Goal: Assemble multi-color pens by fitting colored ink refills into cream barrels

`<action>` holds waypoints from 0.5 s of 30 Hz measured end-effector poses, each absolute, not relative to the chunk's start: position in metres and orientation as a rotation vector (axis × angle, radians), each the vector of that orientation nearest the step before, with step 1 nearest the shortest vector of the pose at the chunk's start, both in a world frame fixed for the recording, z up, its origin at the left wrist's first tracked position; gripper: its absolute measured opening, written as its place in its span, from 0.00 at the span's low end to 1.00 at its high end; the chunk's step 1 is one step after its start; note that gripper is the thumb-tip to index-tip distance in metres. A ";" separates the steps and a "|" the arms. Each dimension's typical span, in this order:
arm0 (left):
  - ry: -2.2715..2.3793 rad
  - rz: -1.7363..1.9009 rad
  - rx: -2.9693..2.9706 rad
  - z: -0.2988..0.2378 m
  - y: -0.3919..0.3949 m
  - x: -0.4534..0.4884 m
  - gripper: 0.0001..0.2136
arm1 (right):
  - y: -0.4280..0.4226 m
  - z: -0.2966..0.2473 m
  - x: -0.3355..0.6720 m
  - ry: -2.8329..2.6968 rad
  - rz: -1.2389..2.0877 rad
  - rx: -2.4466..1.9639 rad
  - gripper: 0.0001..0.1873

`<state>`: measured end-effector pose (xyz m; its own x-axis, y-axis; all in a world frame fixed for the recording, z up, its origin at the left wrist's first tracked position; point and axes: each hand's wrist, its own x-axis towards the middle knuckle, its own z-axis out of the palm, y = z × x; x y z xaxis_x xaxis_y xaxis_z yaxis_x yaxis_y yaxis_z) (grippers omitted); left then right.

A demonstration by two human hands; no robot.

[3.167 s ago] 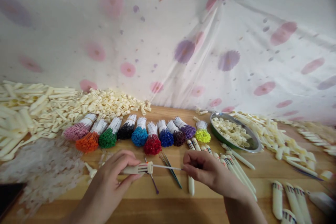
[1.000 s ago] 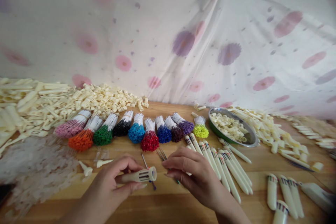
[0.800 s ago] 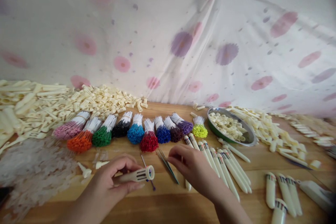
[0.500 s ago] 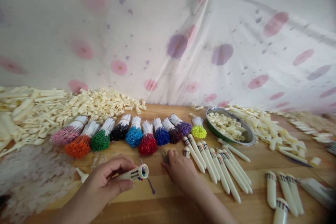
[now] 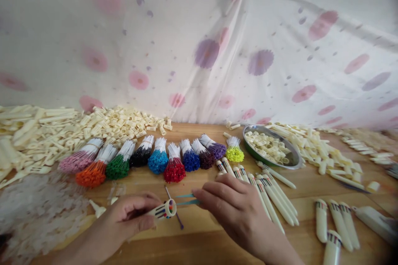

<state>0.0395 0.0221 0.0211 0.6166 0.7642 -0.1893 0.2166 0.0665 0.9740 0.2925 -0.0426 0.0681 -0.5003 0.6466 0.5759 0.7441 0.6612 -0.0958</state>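
My left hand (image 5: 132,217) is closed around a cream multicolour pen barrel (image 5: 159,212). Its open round end points right, with coloured bits visible inside and in the side slots. In my right hand (image 5: 238,209) is a pair of light-blue tweezers (image 5: 189,202), its two tips apart and close to the barrel's mouth. Whether the tips hold anything is too small to tell. A thin refill with a purple end (image 5: 180,224) lies on the table, partly behind the barrel. Bundled refills stand just beyond, among them red (image 5: 174,169), blue (image 5: 191,160) and purple (image 5: 217,150).
Finished-looking pens (image 5: 275,198) lie in a row at right, partly behind my right hand. An oval metal dish (image 5: 297,161) holds small cream parts. Cream parts (image 5: 121,122) are heaped at back left, clear plastic pieces (image 5: 46,211) at front left. A flowered sheet (image 5: 174,49) hangs behind.
My right hand has lifted off the table and turned, bringing the tweezers to the barrel's open end. My left hand and the barrel stay nearly in place.
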 end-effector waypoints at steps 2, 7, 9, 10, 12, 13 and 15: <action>0.849 0.485 1.461 0.020 0.022 0.039 0.08 | -0.045 0.069 0.291 -2.311 -0.271 -1.083 0.10; 0.809 0.463 1.435 0.021 0.019 0.038 0.09 | -0.042 0.067 0.290 -2.303 -0.308 -1.091 0.08; 0.801 0.441 1.451 0.023 0.018 0.038 0.09 | -0.041 0.067 0.290 -2.300 -0.288 -1.073 0.10; 0.800 0.434 1.458 0.023 0.018 0.038 0.09 | -0.041 0.067 0.289 -2.298 -0.281 -1.064 0.11; 0.800 0.419 1.474 0.024 0.018 0.038 0.10 | -0.041 0.067 0.288 -2.299 -0.278 -1.060 0.12; 0.806 0.414 1.481 0.025 0.018 0.038 0.10 | -0.041 0.067 0.288 -2.303 -0.282 -1.060 0.12; 0.819 0.402 1.494 0.024 0.018 0.038 0.11 | -0.042 0.066 0.288 -2.314 -0.297 -1.059 0.13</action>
<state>0.0382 0.0184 0.0245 0.6797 0.6967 -0.2292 0.2448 0.0791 0.9663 0.2877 -0.0416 0.0663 -0.5232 0.6223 0.5822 0.7493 0.6614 -0.0337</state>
